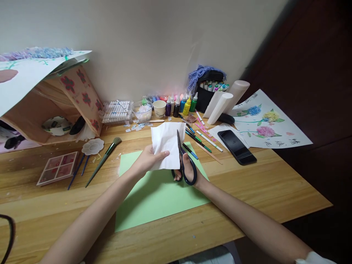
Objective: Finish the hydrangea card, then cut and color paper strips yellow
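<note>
Looks like the cutting step, maybe mid-snip. In the left hand (pixel 148 160), a narrow pinch on a crinkled, white, squarish sheet of thin paper (pixel 167 137), thumb on the front at about 8 o'clock, fingers mostly tucked behind. In the right hand (pixel 189 170), a closed hold on dark navy-handled metal scissors (pixel 180 156), thumb and fingers at the loops. Only one blade clearly visible, just inside the white sheet's 3 o'clock edge, tip toward 12 (can't tell how wide the cut, sorry). For the next move, would guess at keeping that soft stuff taut and snipping slowly, being likely to flop or tear.

All of that raised over the 12 o'clock end of a smooth, pale green rectangular paper (pixel 154 201), flat on a honey-coloured wood-grain table (pixel 233 190).

Around the white sheet: at 11, a clear round plastic tub (pixel 142 117) of pale bits; at 1, a bright yellow squeeze bottle (pixel 187 106) with a tapered nozzle; at 3, a glossy black slab phone (pixel 237 146); at 9, a fluffy-bristled, green-handled brush (pixel 106 156).
</note>
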Available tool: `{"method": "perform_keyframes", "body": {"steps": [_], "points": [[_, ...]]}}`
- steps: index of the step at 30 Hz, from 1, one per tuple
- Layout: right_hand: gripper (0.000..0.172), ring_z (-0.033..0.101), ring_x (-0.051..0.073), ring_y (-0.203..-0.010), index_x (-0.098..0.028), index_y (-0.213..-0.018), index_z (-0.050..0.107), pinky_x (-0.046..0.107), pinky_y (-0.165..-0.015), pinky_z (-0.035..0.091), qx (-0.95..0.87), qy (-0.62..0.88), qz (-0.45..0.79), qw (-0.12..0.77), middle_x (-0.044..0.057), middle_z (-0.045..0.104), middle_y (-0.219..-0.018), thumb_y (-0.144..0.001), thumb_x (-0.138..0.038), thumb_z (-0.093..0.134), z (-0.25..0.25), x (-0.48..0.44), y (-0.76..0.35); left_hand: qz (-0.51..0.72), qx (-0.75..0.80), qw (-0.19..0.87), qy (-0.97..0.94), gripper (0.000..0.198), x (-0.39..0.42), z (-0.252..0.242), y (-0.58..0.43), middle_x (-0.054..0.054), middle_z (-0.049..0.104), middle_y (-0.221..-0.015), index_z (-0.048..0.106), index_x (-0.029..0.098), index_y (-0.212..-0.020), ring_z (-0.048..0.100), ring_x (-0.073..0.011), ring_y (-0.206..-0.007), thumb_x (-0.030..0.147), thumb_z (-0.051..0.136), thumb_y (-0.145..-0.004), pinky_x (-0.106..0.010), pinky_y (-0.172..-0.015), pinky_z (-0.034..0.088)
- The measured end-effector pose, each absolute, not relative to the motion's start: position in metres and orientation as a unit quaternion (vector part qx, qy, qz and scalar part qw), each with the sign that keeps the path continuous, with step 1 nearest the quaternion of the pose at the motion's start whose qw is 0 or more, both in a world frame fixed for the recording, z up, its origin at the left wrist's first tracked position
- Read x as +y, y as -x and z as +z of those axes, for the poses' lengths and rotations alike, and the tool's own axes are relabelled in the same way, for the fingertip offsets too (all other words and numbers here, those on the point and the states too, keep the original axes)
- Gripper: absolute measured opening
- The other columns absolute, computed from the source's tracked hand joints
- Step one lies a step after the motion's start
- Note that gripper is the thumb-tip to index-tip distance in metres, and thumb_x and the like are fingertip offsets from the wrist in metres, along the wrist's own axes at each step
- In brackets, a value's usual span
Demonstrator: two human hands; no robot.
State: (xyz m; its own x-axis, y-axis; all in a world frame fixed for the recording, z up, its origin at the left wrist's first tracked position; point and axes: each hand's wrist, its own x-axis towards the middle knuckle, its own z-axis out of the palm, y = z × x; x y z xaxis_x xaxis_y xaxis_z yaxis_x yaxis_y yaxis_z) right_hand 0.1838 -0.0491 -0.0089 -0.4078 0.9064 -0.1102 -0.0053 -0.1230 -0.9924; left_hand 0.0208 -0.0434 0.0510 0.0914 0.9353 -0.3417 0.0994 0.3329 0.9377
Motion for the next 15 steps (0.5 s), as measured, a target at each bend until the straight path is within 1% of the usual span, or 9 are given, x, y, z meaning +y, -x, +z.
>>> {"method": "perform_keyframes", "body": {"steps": [5,10,15], "points": [[0.073,0.047,0.01,-0.031,-0.019,-0.042,0.042,0.021,-0.036,0.04,-0.57,0.423,0.603,0.364,-0.003,0.038,-0.033,-0.072,-0.083,0.022,-0.0081,-0.0491,-0.1854,0.358,0.571,0.589,-0.446,0.047,-0.0435,0.0509,-0.0211,-0.007,0.069,-0.087,0.062,0.012,-0.093,0.063,-0.0181,-0.068,0.044,0.075,-0.06,-0.025,-0.059,0.045],[0.077,0.053,0.013,-0.039,-0.019,-0.043,0.045,0.023,-0.043,0.045,-0.576,0.418,0.598,0.369,0.001,0.046,-0.037,-0.072,-0.083,0.013,-0.0071,-0.0457,-0.1873,0.349,0.565,0.599,-0.447,0.044,-0.0451,0.0519,-0.0232,-0.006,0.069,-0.082,0.061,0.012,-0.091,0.062,-0.0171,-0.066,0.042,0.075,-0.06,-0.025,-0.057,0.045],[0.075,0.05,0.012,-0.035,-0.019,-0.043,0.046,0.023,-0.039,0.041,-0.586,0.448,0.565,0.369,0.001,0.044,-0.035,-0.075,-0.081,0.017,-0.0089,-0.0448,-0.1888,0.346,0.548,0.613,-0.451,0.041,-0.0457,0.0486,-0.0246,-0.007,0.069,-0.082,0.062,0.013,-0.09,0.063,-0.0175,-0.068,0.041,0.074,-0.062,-0.025,-0.059,0.046]]}}
